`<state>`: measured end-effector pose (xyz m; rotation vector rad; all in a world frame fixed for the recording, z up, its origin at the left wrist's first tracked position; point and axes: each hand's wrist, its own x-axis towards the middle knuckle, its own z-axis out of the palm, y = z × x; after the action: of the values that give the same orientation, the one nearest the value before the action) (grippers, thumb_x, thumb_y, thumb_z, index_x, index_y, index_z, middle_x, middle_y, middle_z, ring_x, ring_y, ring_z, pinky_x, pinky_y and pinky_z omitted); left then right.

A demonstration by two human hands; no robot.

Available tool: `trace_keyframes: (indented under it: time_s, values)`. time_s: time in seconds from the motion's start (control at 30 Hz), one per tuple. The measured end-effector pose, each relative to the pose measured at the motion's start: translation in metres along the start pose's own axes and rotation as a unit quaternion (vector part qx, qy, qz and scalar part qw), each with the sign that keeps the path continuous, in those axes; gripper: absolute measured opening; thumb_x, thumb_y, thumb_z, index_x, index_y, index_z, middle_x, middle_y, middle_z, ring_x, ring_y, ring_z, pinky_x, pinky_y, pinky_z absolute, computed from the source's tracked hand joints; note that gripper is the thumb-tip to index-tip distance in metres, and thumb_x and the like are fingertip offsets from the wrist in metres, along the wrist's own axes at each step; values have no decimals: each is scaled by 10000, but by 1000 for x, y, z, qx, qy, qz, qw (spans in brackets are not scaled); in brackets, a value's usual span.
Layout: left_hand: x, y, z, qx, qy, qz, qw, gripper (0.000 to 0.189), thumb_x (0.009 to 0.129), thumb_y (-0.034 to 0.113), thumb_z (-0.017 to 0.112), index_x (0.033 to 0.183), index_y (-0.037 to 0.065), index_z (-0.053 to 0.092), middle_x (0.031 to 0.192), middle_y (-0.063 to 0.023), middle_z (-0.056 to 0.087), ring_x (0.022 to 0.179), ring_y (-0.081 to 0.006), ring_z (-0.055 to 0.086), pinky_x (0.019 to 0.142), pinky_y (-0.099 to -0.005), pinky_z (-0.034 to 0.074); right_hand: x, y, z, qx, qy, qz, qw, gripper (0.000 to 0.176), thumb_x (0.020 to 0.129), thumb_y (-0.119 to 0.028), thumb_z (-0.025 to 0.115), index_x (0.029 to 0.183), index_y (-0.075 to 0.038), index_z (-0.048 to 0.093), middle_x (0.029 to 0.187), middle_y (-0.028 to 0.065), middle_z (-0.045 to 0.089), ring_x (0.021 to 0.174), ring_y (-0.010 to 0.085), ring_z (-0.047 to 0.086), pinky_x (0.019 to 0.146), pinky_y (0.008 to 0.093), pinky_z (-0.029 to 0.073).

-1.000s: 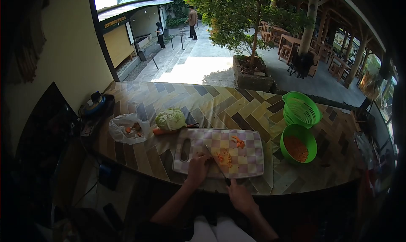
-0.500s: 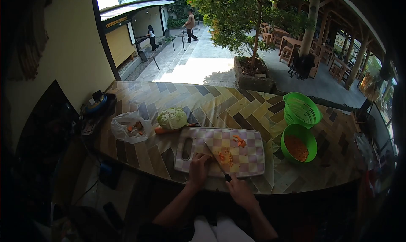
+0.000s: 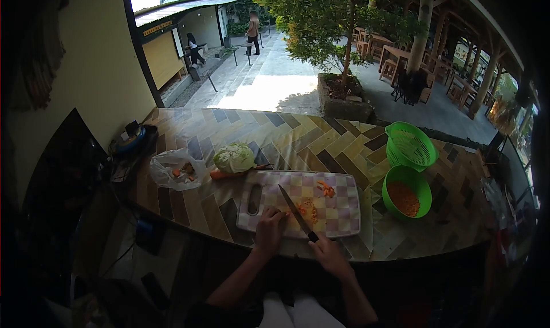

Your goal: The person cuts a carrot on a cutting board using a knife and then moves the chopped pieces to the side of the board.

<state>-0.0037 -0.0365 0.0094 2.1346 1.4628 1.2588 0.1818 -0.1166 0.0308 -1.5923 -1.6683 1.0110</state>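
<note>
A checkered cutting board [image 3: 338, 219] lies near the table's front edge. Small orange pieces [image 3: 310, 211] are at its middle, and a few orange strips [image 3: 326, 189] lie at its upper right. My right hand [image 3: 328, 253] is closed round the dark handle of a knife [image 3: 296, 209], whose blade slants up and left over the board. Left of the blade, my left hand [image 3: 270, 226] rests on the board with its fingers drawn together; what they hold, if anything, is hidden.
Behind the board lie a cabbage [image 3: 234, 158] and a carrot [image 3: 223, 174]. A plastic bag [image 3: 178, 170] with scraps is at the left. At the right stand a green bowl [image 3: 406, 193] of orange pieces and a green basket [image 3: 410, 146]. Two people are outside.
The knife blade has turned and shows more of its flat side, with its tip slightly higher. My left hand has hardly moved. Both people outside have shifted left.
</note>
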Motion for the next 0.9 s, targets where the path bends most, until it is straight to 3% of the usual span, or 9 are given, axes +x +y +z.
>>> trace_keyframes:
  time_s: [0.17, 0.27, 0.37, 0.67, 0.9]
  values:
    - [1, -6, -6, -33, -39, -43, 998, 101, 821, 57, 664, 886, -14, 694, 921, -151, 639, 939, -318, 600, 810, -382, 489, -4, -7, -4, -15, -9, 13, 1000, 380, 950, -237, 540, 1233, 12, 491, 697, 203, 582, 655, 359, 594, 613, 430, 436]
    - [10, -5, -10, -74, -87, -115, 987, 111, 791, 29, 674, 895, -6, 697, 958, -152, 649, 961, -322, 604, 841, -389, 490, -5, -7, -3, -27, 0, 1, 1000, 386, 954, -242, 531, 1241, 12, 482, 694, 200, 585, 653, 362, 596, 606, 435, 433]
    - [17, -10, -10, -47, -74, -31, 996, 142, 763, 7, 680, 904, 1, 700, 962, -155, 648, 956, -327, 608, 848, -400, 488, -3, -9, -4, -41, -8, 12, 999, 365, 954, -241, 530, 1212, 12, 486, 702, 204, 592, 668, 376, 599, 611, 447, 433]
    - [20, -26, -4, -54, -79, 35, 995, 216, 747, 4, 664, 961, 7, 693, 926, -129, 640, 925, -313, 601, 832, -399, 489, -1, -14, -5, -57, -18, 32, 998, 328, 950, -234, 537, 1167, 8, 496, 765, 235, 617, 764, 428, 611, 648, 474, 446]
    - [24, -18, -4, -8, -86, 69, 994, 141, 766, 3, 635, 905, -6, 658, 935, -128, 618, 960, -321, 579, 820, -412, 489, -2, -12, 1, -41, 12, -6, 999, 274, 954, -207, 523, 1096, 24, 487, 783, 238, 633, 786, 441, 614, 668, 503, 454]
